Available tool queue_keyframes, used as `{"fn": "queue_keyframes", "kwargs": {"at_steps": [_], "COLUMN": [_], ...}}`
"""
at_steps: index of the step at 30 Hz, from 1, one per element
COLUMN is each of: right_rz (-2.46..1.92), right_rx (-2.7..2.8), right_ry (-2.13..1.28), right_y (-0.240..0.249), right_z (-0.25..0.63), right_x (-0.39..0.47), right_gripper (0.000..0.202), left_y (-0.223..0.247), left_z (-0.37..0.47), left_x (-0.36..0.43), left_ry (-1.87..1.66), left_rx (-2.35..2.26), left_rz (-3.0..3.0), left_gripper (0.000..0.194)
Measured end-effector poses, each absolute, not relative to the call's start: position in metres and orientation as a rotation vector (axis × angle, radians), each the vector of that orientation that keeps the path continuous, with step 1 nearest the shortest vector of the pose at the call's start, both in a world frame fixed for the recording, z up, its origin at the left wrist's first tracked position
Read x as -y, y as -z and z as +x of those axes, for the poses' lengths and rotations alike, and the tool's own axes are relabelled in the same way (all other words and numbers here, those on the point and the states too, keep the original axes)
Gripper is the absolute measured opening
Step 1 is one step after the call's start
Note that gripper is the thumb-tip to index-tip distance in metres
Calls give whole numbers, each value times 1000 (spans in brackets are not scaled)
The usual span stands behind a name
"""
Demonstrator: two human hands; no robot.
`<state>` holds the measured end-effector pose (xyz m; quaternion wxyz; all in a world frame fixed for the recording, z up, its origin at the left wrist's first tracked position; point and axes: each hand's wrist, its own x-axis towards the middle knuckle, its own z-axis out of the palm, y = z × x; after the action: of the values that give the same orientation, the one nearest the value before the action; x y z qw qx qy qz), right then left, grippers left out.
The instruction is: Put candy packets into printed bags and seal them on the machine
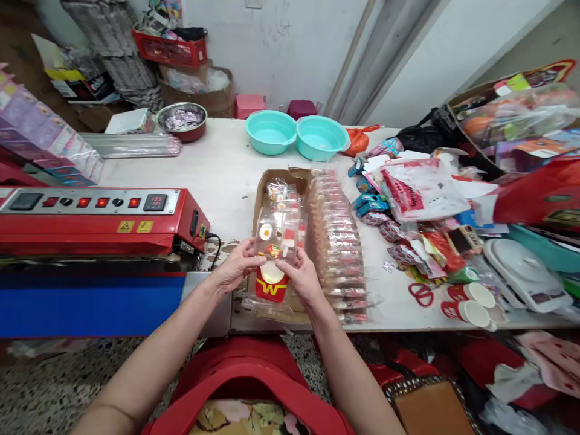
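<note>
Between my two hands is a clear plastic packet [275,237] with small toy food pieces inside, among them a fried egg and a red-and-white ice pop. My left hand [240,264] pinches its left edge. On the opposite edge, my right hand [302,273] grips it with the thumb in front. Just below the packet shows a red carton shape with a yellow W [270,289]. Under my hands lies an open cardboard box [259,208] holding more clear packets. Along its right side runs a long row of filled clear packets [336,241], standing closely packed.
A red sealing machine [181,220] with a blue belt [90,305] stands at left. Two turquoise basins [270,130] and a metal bowl [182,119] sit at the back. At right are red scissors [421,294], paper cups [473,313], a white scale [521,266] and heaped bags.
</note>
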<state>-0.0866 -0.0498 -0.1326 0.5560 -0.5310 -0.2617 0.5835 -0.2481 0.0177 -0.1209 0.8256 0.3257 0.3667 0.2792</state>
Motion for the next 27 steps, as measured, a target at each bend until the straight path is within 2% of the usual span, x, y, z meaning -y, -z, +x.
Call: {"fn": "queue_keyframes", "kwargs": {"at_steps": [6,11,16,19,23,27], "right_rz": [-1191,-1177,-1174,-1209,-1188,-1145], "right_rx": [660,707,688,701,730,783], "right_ry": [-1547,-1603,-1717,-1726,-1737,-1756], "right_y": [144,150,156,159,163,164], "right_z": [-134,-161,-178,-186,-197,-207], "right_x": [55,56,54,49,43,45], "right_gripper": [56,59,60,61,62,63], "left_y": [134,140,146,150,150,149], "left_z": [-277,-302,-323,-337,-354,-364], "left_x": [-2,10,20,22,24,29], "left_ry": [-771,-879,-880,-858,-879,-871], "left_rx": [-1024,-1058,-1136,-1224,-1114,-1079], "left_rz": [626,715,695,642,515,532], "left_gripper": [61,61,66,61,51,60]}}
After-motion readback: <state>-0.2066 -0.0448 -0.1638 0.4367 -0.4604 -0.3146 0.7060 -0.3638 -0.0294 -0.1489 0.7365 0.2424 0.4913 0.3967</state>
